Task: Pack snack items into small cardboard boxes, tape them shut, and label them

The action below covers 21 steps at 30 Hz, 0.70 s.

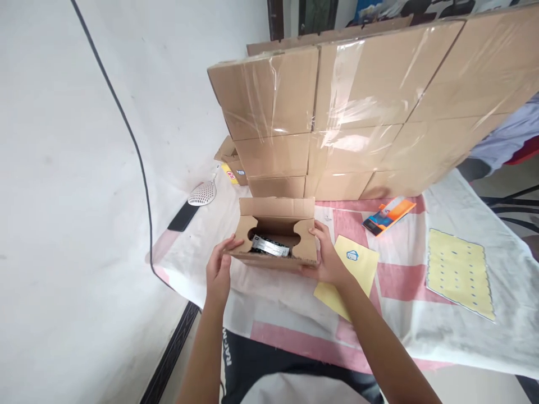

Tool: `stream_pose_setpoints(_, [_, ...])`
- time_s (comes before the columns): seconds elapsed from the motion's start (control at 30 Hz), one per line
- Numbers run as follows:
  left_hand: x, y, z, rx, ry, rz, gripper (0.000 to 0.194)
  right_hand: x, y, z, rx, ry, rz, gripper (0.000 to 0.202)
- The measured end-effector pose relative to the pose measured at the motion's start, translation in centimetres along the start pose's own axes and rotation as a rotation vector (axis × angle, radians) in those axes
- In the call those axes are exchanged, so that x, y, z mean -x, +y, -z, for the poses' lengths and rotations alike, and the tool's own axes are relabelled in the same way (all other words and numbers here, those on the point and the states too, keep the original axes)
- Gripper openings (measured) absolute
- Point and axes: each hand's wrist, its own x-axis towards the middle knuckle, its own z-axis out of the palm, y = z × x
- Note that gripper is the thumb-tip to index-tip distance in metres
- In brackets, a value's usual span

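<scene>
A small brown cardboard box stands on the cloth-covered table with its top flaps up. Inside it lies a silver-and-black item whose kind I cannot make out. My left hand grips the box's left side, thumb and fingers at the flap. On the opposite side, my right hand holds the right flap and wall. Partly under my right forearm rests a yellow sheet with a small blue print.
Taped cardboard boxes form a wall behind. A white skimmer and a black flat object lie left. To the right are an orange-and-blue packet and a dotted yellow sheet. A black cable runs down the wall.
</scene>
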Motion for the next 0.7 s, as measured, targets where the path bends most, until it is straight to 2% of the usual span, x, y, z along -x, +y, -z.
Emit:
stream_pose_setpoints(0.07, [-1.0,0.4,0.1,-0.058,0.039,0.028,0.039,-0.1,-0.1,-0.2,-0.013,0.011,0.034,0.088])
stream_pose_setpoints(0.17, [-3.1,0.5,0.3,-0.134,0.044,0.031,0.047,0.1,-0.1,-0.6,-0.048,0.06,0.066,0.079])
stream_pose_setpoints(0.3, [-5.5,1.5,-0.1,-0.218,-0.092,-0.03,0.072,0.4,-0.1,-0.6,-0.002,0.12,0.076,0.084])
stream_pose_setpoints(0.37, [-6.0,2.5,-0.7,-0.263,-0.164,-0.102,0.07,0.3,-0.4,-0.2,0.052,0.108,0.075,0.088])
stream_pose_setpoints(0.5, [-4.8,4.4,-2.4,-0.488,-0.364,-0.317,0.044,0.0,-1.6,0.4,0.164,0.065,0.057,0.062])
stream_pose_setpoints(0.53, [-4.2,4.6,-2.8,-0.526,-0.396,-0.346,0.04,0.1,-2.0,0.6,0.187,0.047,0.047,0.059])
stream_pose_setpoints(0.6, [-2.9,4.7,-3.3,-0.537,-0.411,-0.352,0.034,0.8,-2.6,1.1,0.187,-0.005,0.011,0.067])
stream_pose_setpoints(0.67, [-1.8,4.4,-3.4,-0.553,-0.414,-0.365,0.045,2.2,-2.8,2.5,0.116,0.045,-0.091,0.077])
stream_pose_setpoints(0.7, [-1.4,4.2,-3.3,-0.567,-0.416,-0.385,0.053,3.2,-2.6,3.6,0.084,0.146,-0.184,0.078])
